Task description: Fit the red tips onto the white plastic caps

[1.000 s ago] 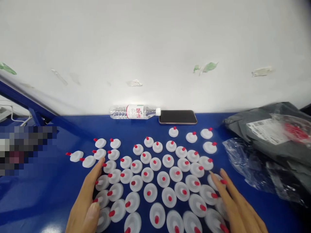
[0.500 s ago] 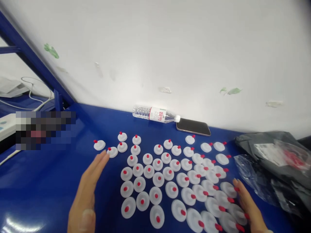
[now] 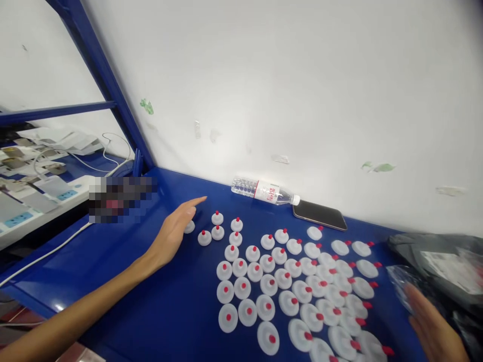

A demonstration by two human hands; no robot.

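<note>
Several white round caps with red tips (image 3: 268,284) lie packed in rows on a blue table (image 3: 173,311). My left hand (image 3: 174,233) reaches out flat over the far left corner of the group, fingers apart, and it partly hides one cap (image 3: 189,227). Two more caps (image 3: 211,234) sit just right of its fingertips. My right hand (image 3: 433,327) hovers blurred at the right edge of the group, next to the clear plastic bag (image 3: 405,284). It holds nothing that I can see.
A water bottle (image 3: 266,191) lies on its side at the wall, with a phone (image 3: 320,214) next to it. Black and clear bags (image 3: 441,261) are piled on the right. A blue frame post (image 3: 109,90), a white cable (image 3: 49,251) and power strips stand on the left.
My view has swung to the left. My left hand moved forward from the near left side to the far left caps. My right hand drew back off the caps to the right.
</note>
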